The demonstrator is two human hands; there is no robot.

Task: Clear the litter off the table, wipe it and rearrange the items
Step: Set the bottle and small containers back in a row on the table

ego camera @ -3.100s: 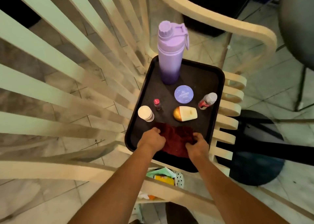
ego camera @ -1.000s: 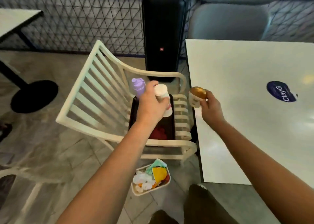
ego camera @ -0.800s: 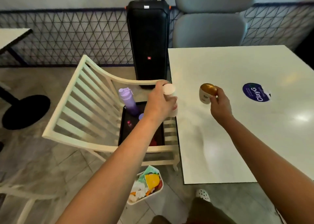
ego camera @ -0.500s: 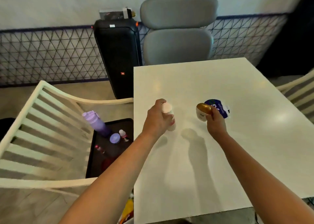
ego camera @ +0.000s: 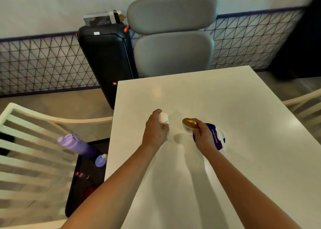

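Note:
Over the middle of the white table (ego camera: 225,159), my left hand (ego camera: 155,132) grips a small bottle with a white cap (ego camera: 163,118), held upright. My right hand (ego camera: 204,135) holds a gold-lidded white jar (ego camera: 188,125) just beside it, above a round blue sticker (ego camera: 218,138) on the tabletop. To the left, a black tray (ego camera: 73,194) rests on a cream slatted chair (ego camera: 26,159). It carries a purple water bottle (ego camera: 76,145), a round lilac tin (ego camera: 100,160), a small red-capped bottle (ego camera: 81,175) and a dark red cloth (ego camera: 89,191), partly hidden by my left arm.
A grey padded chair (ego camera: 173,37) stands at the table's far edge. A tall black speaker (ego camera: 107,58) stands on the floor beside it, against a black wire fence. Another cream chair (ego camera: 305,105) shows at the right edge.
Both hands lifted the bottle and the jar from the tray on the chair and carried them rightwards over the table. They are now lower, near the tabletop by the blue sticker.

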